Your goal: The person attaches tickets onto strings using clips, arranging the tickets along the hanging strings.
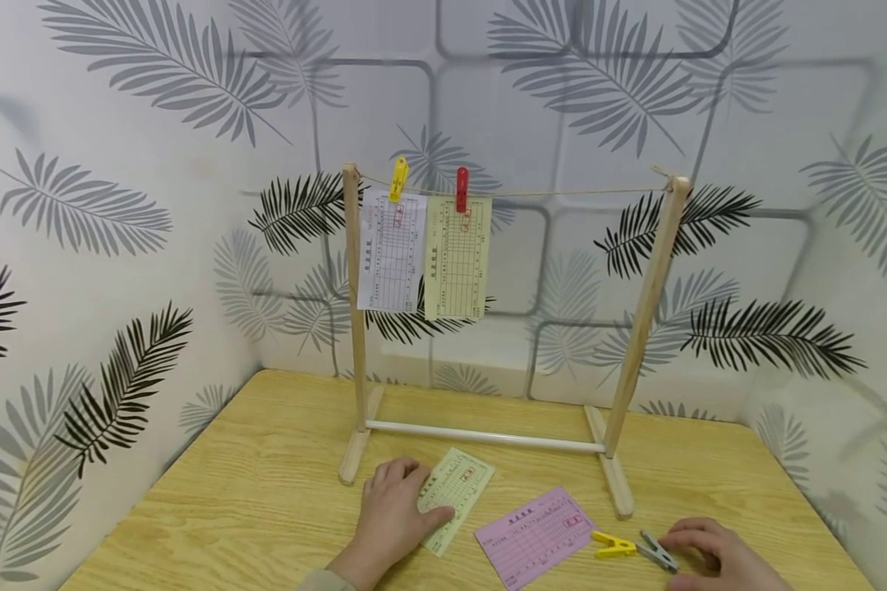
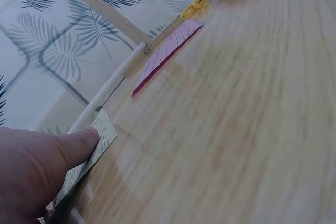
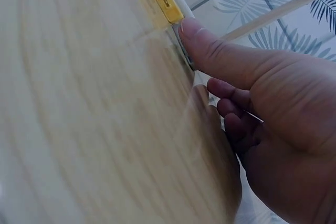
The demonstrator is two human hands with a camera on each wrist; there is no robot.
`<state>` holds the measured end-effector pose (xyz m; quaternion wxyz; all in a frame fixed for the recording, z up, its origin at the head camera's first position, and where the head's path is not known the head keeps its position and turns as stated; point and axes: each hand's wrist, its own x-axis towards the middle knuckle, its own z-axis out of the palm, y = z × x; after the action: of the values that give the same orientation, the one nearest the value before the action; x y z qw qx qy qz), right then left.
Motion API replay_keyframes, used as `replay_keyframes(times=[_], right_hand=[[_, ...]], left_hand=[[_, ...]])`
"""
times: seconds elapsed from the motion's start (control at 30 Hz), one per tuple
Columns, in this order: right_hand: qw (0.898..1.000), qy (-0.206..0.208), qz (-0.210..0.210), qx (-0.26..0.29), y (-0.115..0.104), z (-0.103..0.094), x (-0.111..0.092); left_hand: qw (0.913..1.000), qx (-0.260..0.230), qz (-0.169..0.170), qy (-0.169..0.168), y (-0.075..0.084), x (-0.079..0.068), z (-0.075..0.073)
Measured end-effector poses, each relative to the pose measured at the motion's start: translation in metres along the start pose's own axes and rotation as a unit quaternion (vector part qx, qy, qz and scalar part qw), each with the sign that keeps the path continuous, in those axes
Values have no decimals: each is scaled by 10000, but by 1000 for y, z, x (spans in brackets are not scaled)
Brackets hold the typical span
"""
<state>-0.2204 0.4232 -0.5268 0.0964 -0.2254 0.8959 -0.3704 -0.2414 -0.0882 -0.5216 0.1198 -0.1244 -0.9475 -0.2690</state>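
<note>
My left hand (image 1: 392,513) grips a pale green printed slip (image 1: 460,492) on the table, thumb across its face and fingers along its left edge. The left wrist view shows that thumb (image 2: 79,148) lying over the paper. At the right, my right hand (image 1: 717,554) has its thumb and forefinger around the lower end of a grey clothespin (image 1: 658,552); in the right wrist view the thumb (image 3: 210,48) overlaps it. Touching the grey one is a yellow clothespin (image 1: 613,545), its tips over the corner of a pink slip (image 1: 535,538) lying flat between the hands.
A wooden frame (image 1: 646,320) with a white crossbar (image 1: 488,437) stands behind the hands. From its string (image 1: 576,193) hang a white slip (image 1: 392,254) under a yellow clothespin (image 1: 398,179) and a pale green slip (image 1: 454,263) under a red one. Leaf-patterned walls surround the table (image 1: 214,492).
</note>
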Motion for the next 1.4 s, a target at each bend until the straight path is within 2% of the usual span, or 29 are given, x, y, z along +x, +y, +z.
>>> replay_keyframes(times=[0.2, 0.67, 0.83, 1.0, 1.17, 1.33, 1.4], right_hand=[[9998, 124, -73, -126, -11, 4, 2], [9956, 385, 785, 341, -19, 5, 0], [9927, 522, 1042, 309, -22, 5, 2], [9935, 669, 916, 45, -22, 3, 1], [9932, 530, 1025, 178, -22, -2, 0], [9881, 290, 1311, 743, -23, -4, -2], [9873, 220, 1352, 805, -23, -4, -3]], left_hand=[[9999, 37, 45, 108, 1, -1, 0], [9994, -240, 120, 239, -1, -3, 0], [9990, -329, -16, 290, -1, -3, 0], [9979, 115, -327, 545, 3, -2, 0], [9956, 501, -540, 583, 4, -1, 0], [9981, 124, -419, 444, 0, 1, -1], [9986, -49, -313, 419, -2, 2, 0]])
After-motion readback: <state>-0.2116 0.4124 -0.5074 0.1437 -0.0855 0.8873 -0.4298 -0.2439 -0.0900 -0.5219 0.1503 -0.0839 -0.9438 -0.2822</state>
